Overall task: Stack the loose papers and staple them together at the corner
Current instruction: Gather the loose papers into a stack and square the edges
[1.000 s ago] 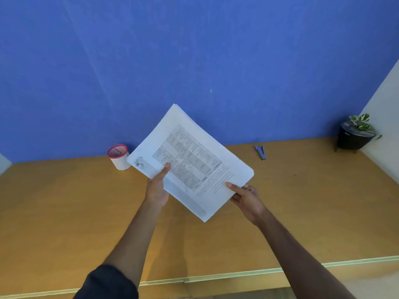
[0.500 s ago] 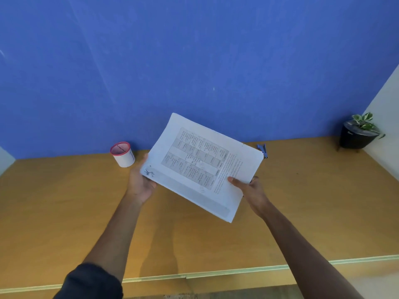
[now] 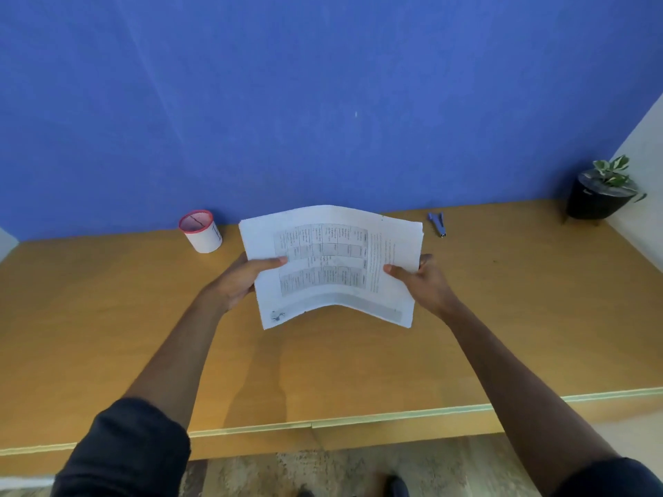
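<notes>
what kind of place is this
Most likely an office or study desk set against a partition: a wooden desk backed by a blue wall, with a blue stapler, a white pen cup and a small potted plant on it.

Print on the top sheet of the papers (image 3: pixel 330 267): table and text too small and blurred to read. Left hand (image 3: pixel 238 279) and right hand (image 3: pixel 425 281): fingers behind the stack hidden, only thumbs show on top. Sheet count cannot be told. Stapler (image 3: pixel 438 224), at 1 o'clock from the papers: too small for detail. Worktop (image 3: pixel 107 317) cut off at both side edges.
</notes>
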A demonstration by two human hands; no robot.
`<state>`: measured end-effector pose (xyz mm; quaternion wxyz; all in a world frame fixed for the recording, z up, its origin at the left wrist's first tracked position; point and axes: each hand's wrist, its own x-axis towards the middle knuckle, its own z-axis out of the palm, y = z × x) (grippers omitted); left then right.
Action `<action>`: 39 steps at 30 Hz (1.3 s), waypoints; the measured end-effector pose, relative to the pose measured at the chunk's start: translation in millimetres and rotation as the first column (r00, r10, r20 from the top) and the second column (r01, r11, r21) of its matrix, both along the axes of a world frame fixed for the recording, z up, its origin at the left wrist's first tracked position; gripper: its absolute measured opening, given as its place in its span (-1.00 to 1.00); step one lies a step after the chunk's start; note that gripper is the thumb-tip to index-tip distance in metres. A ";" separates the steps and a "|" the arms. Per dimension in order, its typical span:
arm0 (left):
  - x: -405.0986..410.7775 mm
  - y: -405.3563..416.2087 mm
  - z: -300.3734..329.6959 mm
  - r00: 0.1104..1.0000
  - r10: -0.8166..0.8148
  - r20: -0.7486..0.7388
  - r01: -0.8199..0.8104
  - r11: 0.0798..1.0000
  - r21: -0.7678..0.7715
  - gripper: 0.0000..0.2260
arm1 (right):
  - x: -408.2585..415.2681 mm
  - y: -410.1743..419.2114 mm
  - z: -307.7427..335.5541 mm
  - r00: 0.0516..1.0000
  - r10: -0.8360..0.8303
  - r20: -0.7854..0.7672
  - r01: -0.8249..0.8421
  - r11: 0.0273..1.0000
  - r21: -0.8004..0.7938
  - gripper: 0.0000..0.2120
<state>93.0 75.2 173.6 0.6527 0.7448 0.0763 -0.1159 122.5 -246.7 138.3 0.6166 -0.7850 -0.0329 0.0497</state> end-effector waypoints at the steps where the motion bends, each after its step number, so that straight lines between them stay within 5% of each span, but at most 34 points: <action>1: 0.6 -3.4 -4.8 0.999 0.037 0.027 -0.038 0.999 0.020 -0.69 | -0.3 1.2 -1.7 1.000 -0.017 0.007 0.017 1.000 -0.023 -0.92; 7: -4.6 -37.2 -37.9 0.904 0.405 0.140 -0.393 0.913 -0.106 -0.79 | -8.2 18.9 -26.3 0.987 -0.161 0.008 0.161 0.985 -0.056 -0.81; 15: -16.4 -68.9 -75.9 0.773 0.620 -0.135 -0.623 0.701 -0.346 -0.82 | -21.2 38.2 -80.3 0.937 -0.330 -0.113 0.332 0.943 0.000 -0.79; 28: -12.3 -63.9 -93.3 0.803 0.590 -0.087 -0.586 0.752 -0.301 -0.93 | -15.1 23.5 -76.6 0.950 -0.284 -0.130 0.295 0.952 0.080 -0.72; 39: -8.8 -68.9 -99.7 0.850 0.524 0.053 -0.513 0.846 -0.144 -0.86 | -14.2 19.1 -73.2 0.942 -0.297 -0.159 0.318 0.939 0.129 -0.90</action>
